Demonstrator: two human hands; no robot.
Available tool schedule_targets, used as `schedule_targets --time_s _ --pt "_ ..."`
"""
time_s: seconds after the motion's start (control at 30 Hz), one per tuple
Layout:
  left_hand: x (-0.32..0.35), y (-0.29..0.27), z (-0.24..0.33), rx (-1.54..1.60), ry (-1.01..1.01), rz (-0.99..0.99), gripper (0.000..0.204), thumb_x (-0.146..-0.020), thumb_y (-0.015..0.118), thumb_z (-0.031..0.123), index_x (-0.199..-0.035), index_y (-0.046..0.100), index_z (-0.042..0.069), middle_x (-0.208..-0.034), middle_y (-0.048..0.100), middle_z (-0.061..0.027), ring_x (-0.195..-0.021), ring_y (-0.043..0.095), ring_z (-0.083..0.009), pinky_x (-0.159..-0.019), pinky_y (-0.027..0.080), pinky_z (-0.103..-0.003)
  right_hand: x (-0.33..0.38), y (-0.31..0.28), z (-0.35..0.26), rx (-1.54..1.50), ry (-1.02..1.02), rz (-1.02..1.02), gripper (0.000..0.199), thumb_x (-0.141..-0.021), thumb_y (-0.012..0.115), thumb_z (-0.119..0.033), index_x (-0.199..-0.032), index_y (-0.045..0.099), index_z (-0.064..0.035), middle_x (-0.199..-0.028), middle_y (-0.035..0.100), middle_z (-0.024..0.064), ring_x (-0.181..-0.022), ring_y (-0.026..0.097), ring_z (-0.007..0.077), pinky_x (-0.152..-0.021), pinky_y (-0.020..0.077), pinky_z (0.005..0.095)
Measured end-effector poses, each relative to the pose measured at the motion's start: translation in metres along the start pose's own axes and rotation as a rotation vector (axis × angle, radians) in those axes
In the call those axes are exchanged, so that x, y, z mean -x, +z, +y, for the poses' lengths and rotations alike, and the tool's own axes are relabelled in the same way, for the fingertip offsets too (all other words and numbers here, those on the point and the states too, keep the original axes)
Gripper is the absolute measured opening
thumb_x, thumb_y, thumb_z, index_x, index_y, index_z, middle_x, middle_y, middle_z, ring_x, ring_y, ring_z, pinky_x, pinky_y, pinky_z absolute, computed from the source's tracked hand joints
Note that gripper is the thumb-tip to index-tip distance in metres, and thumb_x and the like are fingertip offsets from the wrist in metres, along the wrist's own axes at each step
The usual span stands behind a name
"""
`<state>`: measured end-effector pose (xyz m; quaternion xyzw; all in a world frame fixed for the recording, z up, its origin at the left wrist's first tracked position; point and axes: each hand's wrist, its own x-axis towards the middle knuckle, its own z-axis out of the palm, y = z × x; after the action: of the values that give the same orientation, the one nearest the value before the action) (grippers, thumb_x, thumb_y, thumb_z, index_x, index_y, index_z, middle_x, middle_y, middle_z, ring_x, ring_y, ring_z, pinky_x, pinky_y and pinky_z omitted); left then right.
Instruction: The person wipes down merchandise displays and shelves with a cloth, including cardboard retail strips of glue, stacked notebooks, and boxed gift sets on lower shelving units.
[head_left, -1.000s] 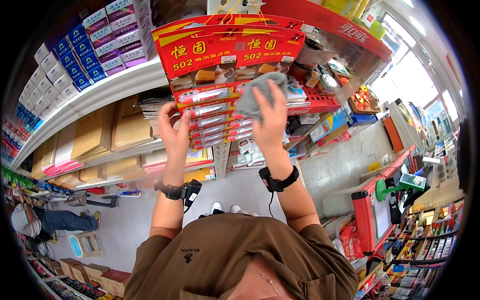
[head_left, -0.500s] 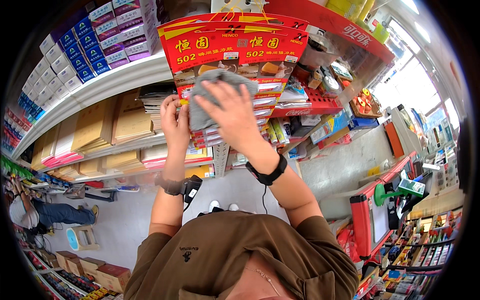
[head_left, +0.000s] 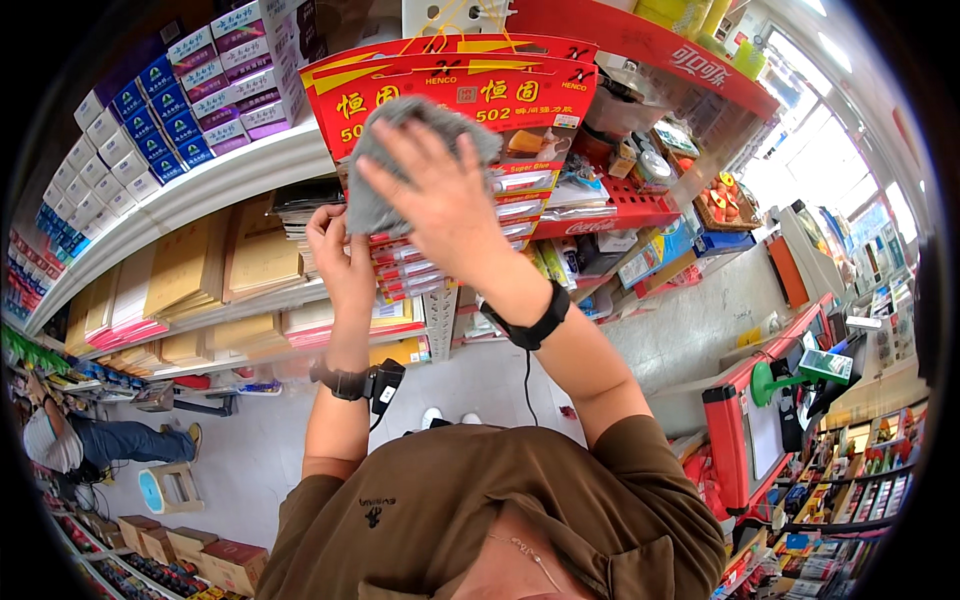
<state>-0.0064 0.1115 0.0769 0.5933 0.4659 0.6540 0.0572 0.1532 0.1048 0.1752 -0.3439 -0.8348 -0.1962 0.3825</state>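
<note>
A red and yellow hanging display card of glue tubes (head_left: 540, 110) faces me, with more cards behind it. My right hand (head_left: 432, 185) presses a folded grey cloth (head_left: 372, 195) flat against the front of the card, fingers spread over the cloth. Part of the card's print and its left-hand tubes are hidden behind cloth and hand. At the card's lower left edge, my left hand (head_left: 340, 250) has its fingers bent and closed on the edge. Each wrist wears a black band.
Small boxes (head_left: 215, 85) stack on the white shelf (head_left: 240, 165) at left, above brown envelopes (head_left: 190, 260). A red rack (head_left: 640, 210) with goods stands to the right. Behind at left are a person (head_left: 110, 445) and a stool (head_left: 170, 488); a red-edged counter unit (head_left: 730, 440) stands at right.
My right hand and the cloth have slid up and a little left across the card. My left hand stays at the card's edge, and the card has shifted slightly left in view.
</note>
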Motion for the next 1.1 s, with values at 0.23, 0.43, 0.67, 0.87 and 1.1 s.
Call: schedule_targets --time_s 0.23,0.43,0.67,0.87,1.1 --pt "0.001 -0.002 0.006 -0.053 0.009 0.030 0.022 -0.091 0.063 0.020 -0.092 0.059 -0.002 -0.109 0.051 -0.0112 -0.099 0.050 -0.0209 -0.082 0.043 -0.030 0.014 -0.017 0.056 -0.088 0.328 0.386 0.076 -0.066 0.060 0.003 -0.139 0.044 -0.0104 -0.151 0.023 0.0218 -0.139 0.023 0.0422 -0.112 0.0213 0.0473" --pt "0.002 -0.003 -0.001 0.008 0.016 -0.043 0.018 -0.093 0.060 0.015 -0.094 0.058 -0.003 -0.094 0.057 -0.0074 -0.082 0.053 -0.0133 -0.071 0.044 -0.025 0.007 -0.001 0.015 -0.105 0.121 0.138 0.071 -0.069 0.056 0.003 -0.136 0.049 -0.0188 -0.151 0.028 0.0140 -0.138 0.029 0.0373 -0.110 0.0236 0.0512" --pt "0.006 -0.004 0.007 0.243 -0.284 -0.094 0.018 -0.096 0.056 0.014 -0.098 0.058 -0.003 -0.087 0.060 -0.0010 -0.079 0.050 -0.0061 -0.071 0.042 -0.021 -0.018 -0.007 0.015 0.002 0.037 0.088 0.069 -0.068 0.059 0.002 -0.130 0.054 -0.0248 -0.150 0.032 0.0052 -0.137 0.032 0.0309 -0.106 0.0239 0.0626" --pt "0.006 0.001 0.007 0.221 -0.197 -0.098 0.018 -0.097 0.054 0.015 -0.099 0.058 -0.002 -0.087 0.060 -0.0012 -0.080 0.050 -0.0060 -0.072 0.042 -0.021 0.012 -0.026 0.065 -0.072 0.246 0.350 0.074 -0.063 0.059 0.010 -0.132 0.053 -0.0161 -0.149 0.031 0.0150 -0.136 0.030 0.0370 -0.109 0.0272 0.0511" --pt "0.011 0.003 0.006 0.394 -0.260 -0.069 0.021 -0.097 0.055 0.018 -0.102 0.059 -0.002 -0.089 0.061 -0.0010 -0.081 0.052 -0.0064 -0.072 0.043 -0.022 0.068 -0.021 0.079 -0.055 0.371 0.293 0.070 -0.062 0.051 0.012 -0.129 0.055 -0.0071 -0.146 0.035 0.0206 -0.130 0.037 0.0395 -0.108 0.0291 0.0449"
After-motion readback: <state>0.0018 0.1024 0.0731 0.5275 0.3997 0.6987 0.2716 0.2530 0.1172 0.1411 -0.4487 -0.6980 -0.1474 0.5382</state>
